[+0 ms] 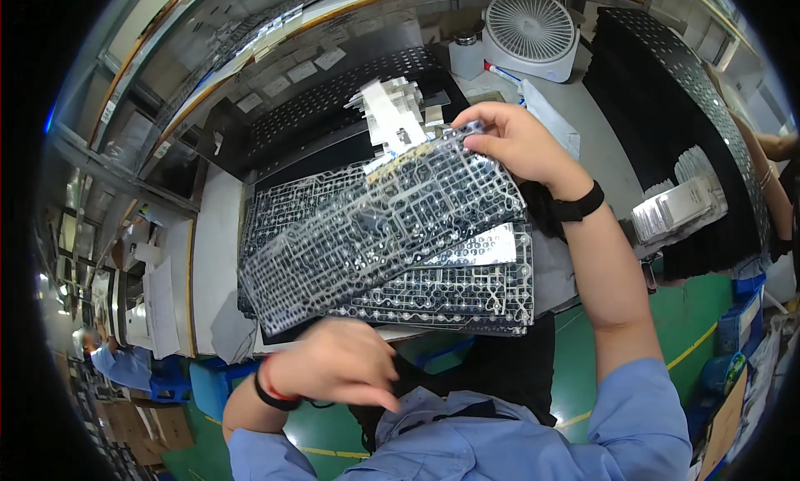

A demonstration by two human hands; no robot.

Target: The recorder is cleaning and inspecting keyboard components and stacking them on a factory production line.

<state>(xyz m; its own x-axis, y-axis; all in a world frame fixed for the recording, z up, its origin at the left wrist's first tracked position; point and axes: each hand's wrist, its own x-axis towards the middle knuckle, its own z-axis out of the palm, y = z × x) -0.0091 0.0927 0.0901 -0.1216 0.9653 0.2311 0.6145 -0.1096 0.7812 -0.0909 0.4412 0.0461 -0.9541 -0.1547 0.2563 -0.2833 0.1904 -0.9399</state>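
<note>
My right hand (518, 139) pinches the upper right corner of a clear keyboard membrane sheet (392, 219) with printed traces. The sheet lies tilted, its left end lower and nearer to me. Under it rests a stack of similar membrane sheets (479, 302), with a shiny silver piece (492, 246) showing between them. Just below the sheet's near left edge is my left hand (346, 364), slightly blurred. Its thumb points away from the bent fingers, and nothing shows between them. Beyond the sheet sits a pile of white and silver strips (392, 119), partly covered by it.
At the back stand a white fan (532, 35) and a small white bottle (467, 56). Black perforated metal racks (308, 94) flank the work surface. A bundle of silver strips (679, 206) lies at the right. Another person's arm (771, 169) shows at the far right.
</note>
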